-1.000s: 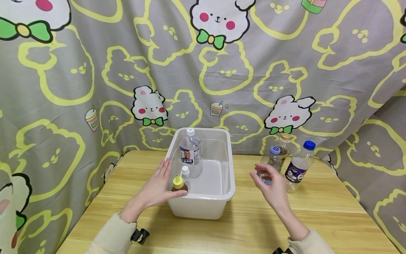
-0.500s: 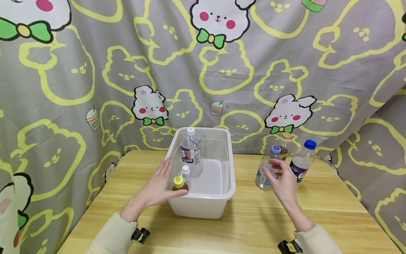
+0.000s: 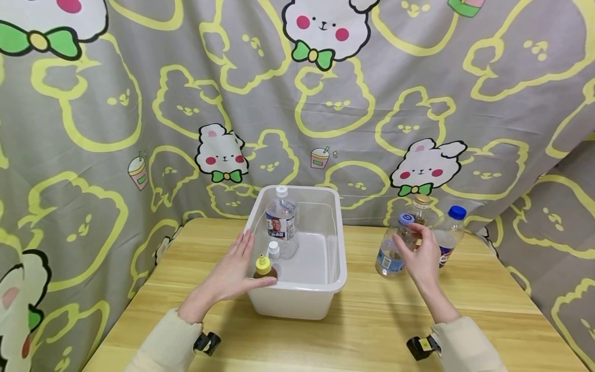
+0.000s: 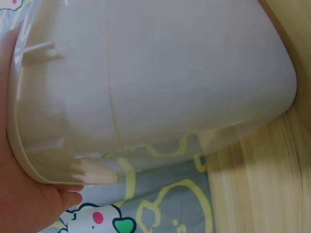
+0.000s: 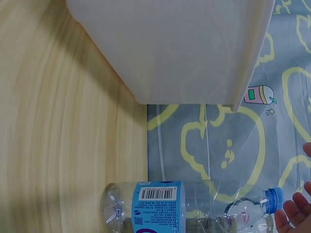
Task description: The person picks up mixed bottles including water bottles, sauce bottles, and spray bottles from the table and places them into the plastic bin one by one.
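Note:
My left hand point(image 3: 228, 271) lies on the left near corner of a pale grey plastic bin point(image 3: 297, 305), fingers extended along the rim, thumb along the near edge. In the left wrist view that hand point(image 4: 19, 194) touches the rim. My right hand point(image 3: 424, 256) is beside the upper part of a clear bottle point(image 3: 389, 258) with a blue cap and blue label, which stands upright on the table. Its thumb and fingers are spread and bent. The right wrist view has the fingers point(image 5: 294, 211) close to the cap point(image 5: 274, 200); I cannot tell whether they touch.
Inside the bin stand a large clear bottle point(image 3: 281, 227), a small white-capped bottle point(image 3: 273, 251) and a brown bottle with a yellow nozzle cap point(image 3: 263, 267). Behind my right hand are a gold-capped bottle point(image 3: 421, 204) and a blue-capped Pepsi bottle point(image 3: 450, 237). A patterned curtain point(image 3: 353, 124) hangs behind the table.
My right hand has moved right and slightly up, from in front of the blue-labelled bottle to beside its upper part. The left hand stays on the bin.

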A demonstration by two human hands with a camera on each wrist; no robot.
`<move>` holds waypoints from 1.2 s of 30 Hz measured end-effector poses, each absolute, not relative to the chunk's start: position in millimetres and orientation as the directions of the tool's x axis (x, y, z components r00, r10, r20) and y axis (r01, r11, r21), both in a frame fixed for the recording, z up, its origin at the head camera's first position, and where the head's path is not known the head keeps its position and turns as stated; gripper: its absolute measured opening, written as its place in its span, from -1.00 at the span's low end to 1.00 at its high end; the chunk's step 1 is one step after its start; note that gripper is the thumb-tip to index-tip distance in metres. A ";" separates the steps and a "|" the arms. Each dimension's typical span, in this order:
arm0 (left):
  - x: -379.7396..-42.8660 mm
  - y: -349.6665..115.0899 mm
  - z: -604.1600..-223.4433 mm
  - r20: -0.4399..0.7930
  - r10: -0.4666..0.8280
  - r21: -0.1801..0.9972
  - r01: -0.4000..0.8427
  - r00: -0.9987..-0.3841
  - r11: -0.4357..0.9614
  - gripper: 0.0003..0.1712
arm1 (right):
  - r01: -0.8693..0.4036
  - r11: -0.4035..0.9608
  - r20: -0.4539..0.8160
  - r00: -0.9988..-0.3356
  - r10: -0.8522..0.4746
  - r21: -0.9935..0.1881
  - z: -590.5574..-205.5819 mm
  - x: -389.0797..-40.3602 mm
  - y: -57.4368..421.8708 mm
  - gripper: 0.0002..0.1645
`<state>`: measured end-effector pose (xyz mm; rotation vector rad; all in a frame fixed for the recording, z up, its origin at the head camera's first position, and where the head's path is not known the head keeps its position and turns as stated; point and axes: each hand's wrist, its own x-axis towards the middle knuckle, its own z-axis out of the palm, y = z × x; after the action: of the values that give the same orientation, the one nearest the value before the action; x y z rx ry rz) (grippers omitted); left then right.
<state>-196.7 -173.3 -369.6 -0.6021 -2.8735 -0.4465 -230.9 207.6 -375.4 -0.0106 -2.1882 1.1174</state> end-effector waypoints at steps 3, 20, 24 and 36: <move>-196.9 -173.2 -368.9 0.226 0.364 0.252 0.416 -0.903 0.874 0.29 | -0.262 0.620 0.542 -0.777 0.319 -0.740 -375.6 -234.6 209.3 -0.47; -196.5 -173.7 -368.2 0.220 0.359 0.256 0.409 -0.907 0.876 0.29 | -0.180 0.553 0.450 -0.797 0.403 -0.814 -376.7 -257.5 216.0 -0.40; -196.1 -173.9 -368.7 0.223 0.358 0.259 0.409 -0.907 0.875 0.29 | -0.149 0.541 0.417 -0.808 0.416 -0.828 -376.3 -261.4 216.7 -0.38; -196.0 -173.6 -369.6 0.221 0.356 0.259 0.407 -0.908 0.876 0.30 | -0.114 0.522 0.380 -0.815 0.437 -0.845 -376.5 -271.7 219.9 -0.36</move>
<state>-196.0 -173.6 -369.6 -0.5904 -2.8802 -0.4511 -271.7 219.9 -376.5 -0.2622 -2.1995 1.2795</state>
